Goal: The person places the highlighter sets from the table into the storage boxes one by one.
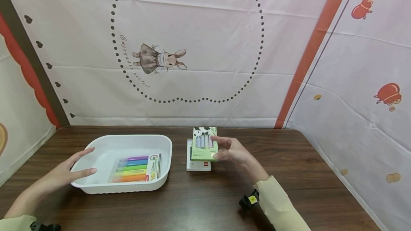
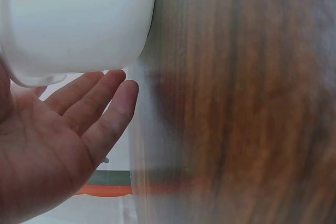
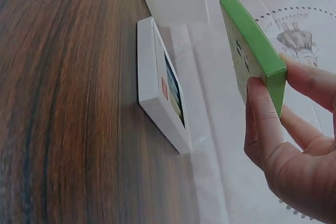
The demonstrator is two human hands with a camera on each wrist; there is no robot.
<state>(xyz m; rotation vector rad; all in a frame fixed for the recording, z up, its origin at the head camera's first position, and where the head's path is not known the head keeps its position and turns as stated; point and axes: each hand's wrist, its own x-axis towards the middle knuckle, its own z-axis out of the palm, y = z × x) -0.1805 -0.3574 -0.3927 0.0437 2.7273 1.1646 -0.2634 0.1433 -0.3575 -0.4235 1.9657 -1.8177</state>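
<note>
My right hand (image 1: 236,150) pinches a pale green box (image 1: 204,154) at its right side, thumb and fingers on opposite faces. The box has a panda picture and a window showing several pastel sticks. In the right wrist view it is raised off the table, apart from a white box (image 3: 152,72) below. A white plastic tray (image 1: 138,187) is at the left, with a pack of colored markers (image 1: 132,168) inside. My left hand (image 1: 62,172) is at the tray's left side, thumb and index finger reaching over the rim. Its other fingers (image 2: 97,129) extend loosely beside the outer wall.
The white box lies on the dark wooden table (image 1: 199,202), right of the tray. A printed cloth (image 1: 208,45) hangs behind the table and along both sides.
</note>
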